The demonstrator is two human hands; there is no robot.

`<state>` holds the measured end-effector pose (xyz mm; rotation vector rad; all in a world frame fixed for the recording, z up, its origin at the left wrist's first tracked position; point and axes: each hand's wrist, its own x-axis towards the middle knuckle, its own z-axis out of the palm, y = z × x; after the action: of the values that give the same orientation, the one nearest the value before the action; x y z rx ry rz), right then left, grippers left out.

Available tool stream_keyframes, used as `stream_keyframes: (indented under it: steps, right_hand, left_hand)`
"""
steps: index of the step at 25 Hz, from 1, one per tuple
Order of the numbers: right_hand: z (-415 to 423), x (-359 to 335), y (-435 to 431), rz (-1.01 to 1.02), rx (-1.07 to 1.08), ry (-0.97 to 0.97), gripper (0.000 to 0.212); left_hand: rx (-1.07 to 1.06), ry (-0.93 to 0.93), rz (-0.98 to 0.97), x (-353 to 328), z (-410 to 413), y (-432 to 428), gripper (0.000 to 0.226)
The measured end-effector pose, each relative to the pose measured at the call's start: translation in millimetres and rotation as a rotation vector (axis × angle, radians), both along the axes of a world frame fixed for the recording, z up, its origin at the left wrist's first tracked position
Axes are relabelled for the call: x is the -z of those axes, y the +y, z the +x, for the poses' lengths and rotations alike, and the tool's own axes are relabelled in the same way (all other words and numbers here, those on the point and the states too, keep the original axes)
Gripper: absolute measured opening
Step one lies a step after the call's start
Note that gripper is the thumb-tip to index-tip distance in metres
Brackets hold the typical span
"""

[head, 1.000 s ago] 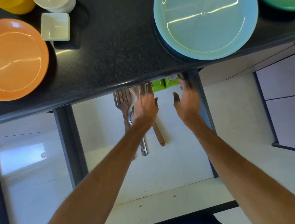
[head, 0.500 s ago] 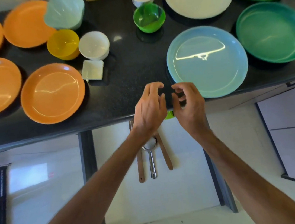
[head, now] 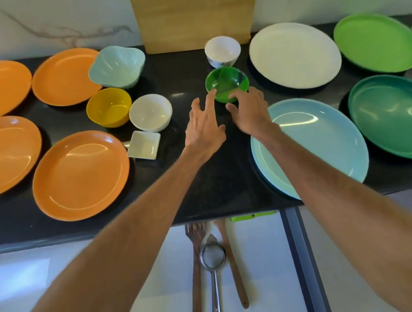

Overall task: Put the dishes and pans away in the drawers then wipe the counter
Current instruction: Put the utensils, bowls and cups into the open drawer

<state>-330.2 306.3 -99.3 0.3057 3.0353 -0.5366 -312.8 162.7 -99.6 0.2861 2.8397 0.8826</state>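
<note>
A small green bowl (head: pixel 226 81) stands mid-counter on the black counter (head: pixel 202 182). My left hand (head: pixel 204 127) reaches toward it with fingers spread, fingertips at its near-left rim. My right hand (head: pixel 248 110) is at the bowl's near-right side, fingers loosely curved by the rim; neither hand holds it. Around it lie several orange plates (head: pixel 80 175), a light-blue plate (head: pixel 326 139), a white plate (head: pixel 294 54), a green plate (head: pixel 377 42) and a dark-green dish (head: pixel 398 118). Below the counter an open drawer (head: pixel 299 260) holds wooden utensils (head: pixel 195 272) and a strainer (head: pixel 213 270).
A yellow bowl (head: pixel 108 106), a white bowl (head: pixel 150 112), a small square white dish (head: pixel 143 144), a pale-blue scalloped bowl (head: pixel 117 66) and a white cup-bowl (head: pixel 222 50) stand nearby. A wooden cutting board (head: pixel 194 11) leans on the wall behind.
Both hands have come up out of the drawer and moved forward over the counter to the green bowl. The view has tilted up from the drawer to the whole counter.
</note>
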Motion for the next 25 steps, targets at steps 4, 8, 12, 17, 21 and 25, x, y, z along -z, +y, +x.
stream_keyframes:
  steps: [4,8,12,17,21,25]
  right_hand:
    - [14.5,-14.4,1.6,-0.045,-0.099,0.331,0.036]
    - [-43.1,-21.5,14.2,-0.035,-0.041,0.225,0.041]
    - [-109.1,-9.7,12.0,-0.017,0.003,-0.065,0.065]
    - [-86.4,0.3,5.4,-0.116,0.1,0.146,0.046]
    - [-6.3,-17.7,-9.8,-0.349,0.183,0.288,0.051]
    - [99.2,-49.6,-19.5,-0.6,0.296,0.322,0.049]
  left_hand:
    - [-0.05,-0.003,-0.089,5.8,-16.9,-13.7,0.071]
    - [-0.144,0.086,0.017,11.7,-5.8,-28.3,0.029]
    - [-0.16,0.077,0.11,12.1,14.5,-30.6,0.028]
    - [-0.178,0.09,0.163,9.0,40.9,-40.2,0.034]
    - [-0.198,0.144,0.305,1.2,68.5,-60.0,0.045]
    - [-0.289,0.066,0.384,-26.6,118.9,-74.7,0.059]
